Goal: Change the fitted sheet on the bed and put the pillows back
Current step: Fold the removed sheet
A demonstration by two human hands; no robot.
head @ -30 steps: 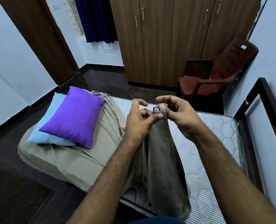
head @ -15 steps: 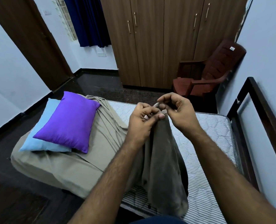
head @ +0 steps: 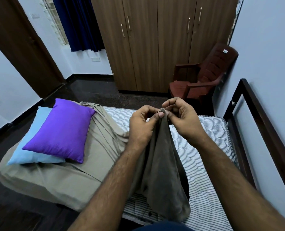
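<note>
Pinching the fitted sheet's [head: 158, 172] corner between them, left hand [head: 142, 124] and right hand [head: 182, 120] fingers grip it above the mattress [head: 203, 157], pillows [head: 61, 130] lying left.

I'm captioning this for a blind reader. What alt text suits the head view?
Both hands, left hand and right hand, pinch a corner of the taupe fitted sheet above a striped mattress. Purple pillow lies on blue pillow.

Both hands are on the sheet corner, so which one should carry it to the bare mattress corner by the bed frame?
Probably the right hand. It pinches the sheet corner alongside the left hand and sits nearer the uncovered striped mattress and bed frame.
</note>
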